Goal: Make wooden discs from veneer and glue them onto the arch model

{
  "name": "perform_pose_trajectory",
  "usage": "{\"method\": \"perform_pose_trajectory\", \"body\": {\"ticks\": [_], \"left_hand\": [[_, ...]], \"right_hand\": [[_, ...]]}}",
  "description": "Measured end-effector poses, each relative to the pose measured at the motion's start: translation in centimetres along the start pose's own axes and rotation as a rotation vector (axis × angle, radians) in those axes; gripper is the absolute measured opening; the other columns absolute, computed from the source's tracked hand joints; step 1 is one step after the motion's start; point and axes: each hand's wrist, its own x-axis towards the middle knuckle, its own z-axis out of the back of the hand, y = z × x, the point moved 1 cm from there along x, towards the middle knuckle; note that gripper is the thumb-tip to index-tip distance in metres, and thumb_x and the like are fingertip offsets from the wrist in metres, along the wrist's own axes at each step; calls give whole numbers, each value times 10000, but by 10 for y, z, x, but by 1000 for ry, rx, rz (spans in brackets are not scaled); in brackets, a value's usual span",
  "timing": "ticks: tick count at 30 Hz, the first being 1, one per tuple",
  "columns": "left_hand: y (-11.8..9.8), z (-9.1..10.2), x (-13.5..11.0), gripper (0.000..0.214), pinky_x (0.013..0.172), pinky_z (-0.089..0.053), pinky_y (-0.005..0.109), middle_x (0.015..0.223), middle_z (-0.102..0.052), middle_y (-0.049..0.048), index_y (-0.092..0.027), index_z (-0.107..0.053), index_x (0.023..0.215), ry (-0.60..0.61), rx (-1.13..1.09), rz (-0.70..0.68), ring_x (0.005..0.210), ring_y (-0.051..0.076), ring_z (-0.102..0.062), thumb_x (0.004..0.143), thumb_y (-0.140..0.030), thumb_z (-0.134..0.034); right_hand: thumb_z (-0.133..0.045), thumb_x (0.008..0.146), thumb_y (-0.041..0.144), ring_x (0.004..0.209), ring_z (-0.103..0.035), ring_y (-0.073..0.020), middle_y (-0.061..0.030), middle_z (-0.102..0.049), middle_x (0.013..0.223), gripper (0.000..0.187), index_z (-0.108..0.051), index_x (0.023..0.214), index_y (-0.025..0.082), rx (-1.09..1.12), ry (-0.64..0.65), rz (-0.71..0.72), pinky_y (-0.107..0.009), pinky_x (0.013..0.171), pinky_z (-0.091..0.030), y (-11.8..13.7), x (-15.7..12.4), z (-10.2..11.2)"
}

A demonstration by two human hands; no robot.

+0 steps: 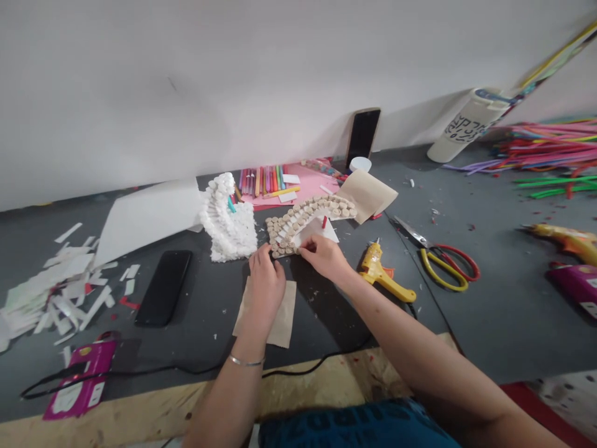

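A small craft model (pixel 284 230) lies on the dark table, its card base covered with brown paper rolls and a curved row of white strips. My left hand (pixel 267 283) grips its near left edge with bent fingers. Thumb and forefinger of my right hand (pixel 324 256) are pinched together at the near edge, beside the white part of the base; what they hold is hidden. A small red piece (pixel 324 222) stands on that white part. Left of it is a similar white model (pixel 228 224). A brown paper piece (pixel 282 317) lies partly under my left forearm.
A yellow glue gun (pixel 380 274) and scissors (pixel 445 258) lie to the right, a black phone (pixel 164 287) and white paper strips (pixel 69 292) to the left. Markers (pixel 263 182), an upright phone (pixel 362 138) and a tumbler (pixel 469 124) are behind. A black cable (pixel 298 373) runs along the front.
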Motion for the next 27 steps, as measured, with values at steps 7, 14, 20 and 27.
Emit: {"method": "perform_pose_trajectory", "body": {"ticks": [7,14,20,27], "left_hand": [[1,-1,-1,372,1004,-438,497,1157,-595,170,-145,-490,1217,30,62,-47,1147,300,-510,848,-97,-491],[4,-1,0,322,993,-440,477,1144,-605,145,-159,-506,1200,46,49,-37,1128,294,-505,880,-172,-530],[6,-1,1,313,983,-439,484,1146,-604,137,-165,-512,1195,59,41,-32,1121,302,-500,883,-180,-528],[6,-2,2,309,971,-445,496,1132,-609,139,-181,-516,1184,57,24,-30,1118,306,-507,875,-176,-528]], "right_hand": [[-635,761,227,688,-637,-164,-6,-683,725,46,-601,742,204,-21,-7,9,-287,667,-471,0,2,-2],[-623,791,252,673,-628,-162,-5,-678,713,66,-601,751,204,-35,-25,26,-284,649,-462,-4,1,-7],[-622,796,248,690,-647,-174,-11,-684,721,53,-615,767,204,-38,-40,32,-302,676,-488,-7,1,-8],[-668,756,212,708,-672,-159,-7,-710,773,76,-626,819,205,-12,-10,40,-293,706,-528,-8,-5,-7]]}}
